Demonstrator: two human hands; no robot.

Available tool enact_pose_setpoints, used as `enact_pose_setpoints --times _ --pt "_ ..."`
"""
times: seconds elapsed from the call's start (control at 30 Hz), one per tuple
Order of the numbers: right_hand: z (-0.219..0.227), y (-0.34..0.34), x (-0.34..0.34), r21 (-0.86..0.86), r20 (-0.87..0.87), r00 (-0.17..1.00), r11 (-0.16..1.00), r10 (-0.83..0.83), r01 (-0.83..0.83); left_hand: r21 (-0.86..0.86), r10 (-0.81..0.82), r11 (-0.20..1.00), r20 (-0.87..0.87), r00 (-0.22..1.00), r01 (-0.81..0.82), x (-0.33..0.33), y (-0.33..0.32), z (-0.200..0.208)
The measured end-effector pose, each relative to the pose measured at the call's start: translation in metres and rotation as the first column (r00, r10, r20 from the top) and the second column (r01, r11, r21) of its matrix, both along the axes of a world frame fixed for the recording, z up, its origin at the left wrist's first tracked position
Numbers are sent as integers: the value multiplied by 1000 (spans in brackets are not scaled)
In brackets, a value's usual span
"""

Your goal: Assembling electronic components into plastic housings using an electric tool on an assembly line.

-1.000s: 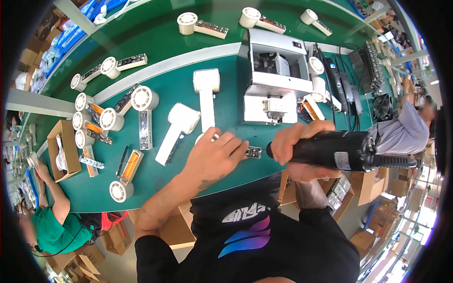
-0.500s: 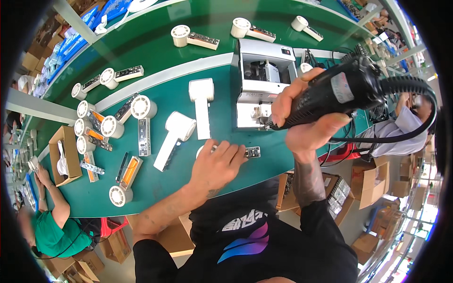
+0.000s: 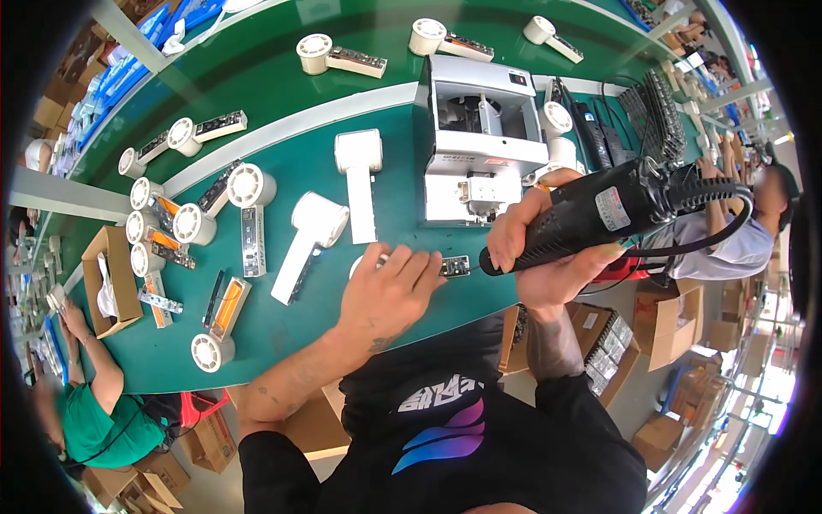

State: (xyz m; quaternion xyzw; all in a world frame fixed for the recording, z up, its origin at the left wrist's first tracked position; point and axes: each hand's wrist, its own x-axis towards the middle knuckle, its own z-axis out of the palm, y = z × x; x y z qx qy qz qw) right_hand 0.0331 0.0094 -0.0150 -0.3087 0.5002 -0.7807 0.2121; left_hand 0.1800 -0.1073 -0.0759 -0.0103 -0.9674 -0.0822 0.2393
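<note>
Wrapped in my right hand (image 3: 548,265) is a black electric screwdriver (image 3: 591,210), tilted, with its cable curving off to the right. Its tip end is just right of a small circuit board (image 3: 455,266); whether it touches cannot be told. My left hand (image 3: 390,295) closes over a white handheld fan (image 3: 356,265) lying on the bench, and mostly hides it. The board shows at the handle end beyond my fingers. A screw feeder (image 3: 484,141), silver and box-shaped, stands just behind the screwdriver.
White fans lie about the green bench (image 3: 282,343), including one with a closed handle (image 3: 360,184) and another leaning one (image 3: 312,240). More fans (image 3: 315,56) sit on the far green strip. An open cardboard box (image 3: 111,283) stands left. Co-workers sit at both sides.
My right hand has brought the screwdriver down from the screw feeder's front to the circuit board. The left hand stays on the fan. The whole view has shifted slightly.
</note>
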Motion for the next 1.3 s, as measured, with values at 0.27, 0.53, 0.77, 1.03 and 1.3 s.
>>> enact_pose_setpoints --times 0.27,0.53,0.77,1.03,1.3 --pt "-2 6 0 -114 24 1000 994 4 -1 -7 -4 1000 -1 1000 4 0 0 -2" --pt "-12 9 11 -170 -58 998 985 18 -28 -12 -5 1000 22 1000 5 1 -2 -1" --pt "-19 12 16 -283 -179 984 956 26 -76 -32 -10 999 5 1000 10 -1 -1 1" --pt "28 -4 -8 -492 25 999 870 39 -21 -33 13 999 -61 998 -15 -6 11 -8" --pt "37 -39 -19 20 -226 963 988 -146 155 110 17 994 -75 997 -8 -7 2 19"
